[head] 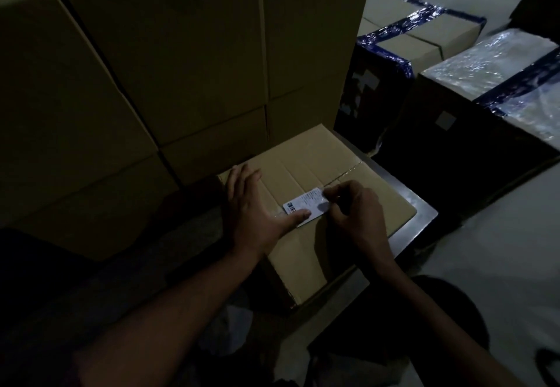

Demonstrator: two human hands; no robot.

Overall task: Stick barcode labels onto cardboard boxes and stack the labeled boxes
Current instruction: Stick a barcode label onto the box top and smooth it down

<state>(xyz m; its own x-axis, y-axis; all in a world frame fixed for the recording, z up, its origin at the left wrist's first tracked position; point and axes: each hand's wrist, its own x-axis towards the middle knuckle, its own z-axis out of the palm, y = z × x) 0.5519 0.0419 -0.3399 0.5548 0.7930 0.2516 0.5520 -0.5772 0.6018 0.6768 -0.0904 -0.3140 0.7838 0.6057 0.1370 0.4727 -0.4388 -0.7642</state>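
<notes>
Cardboard fills your view: the box [318, 204] you work on lies low in front of you, its top flaps facing up, against a wall of stacked boxes [151, 68]. A white barcode label [304, 204] lies on the box top, between your two hands. Your left hand [251, 208] lies flat with fingers straight, its thumb pressing the label's near left edge. Your right hand [354, 208] has its fingers curled, pinching the label's right end. Off to your right stand boxes bound with blue tape [424, 32], well apart from the label.
</notes>
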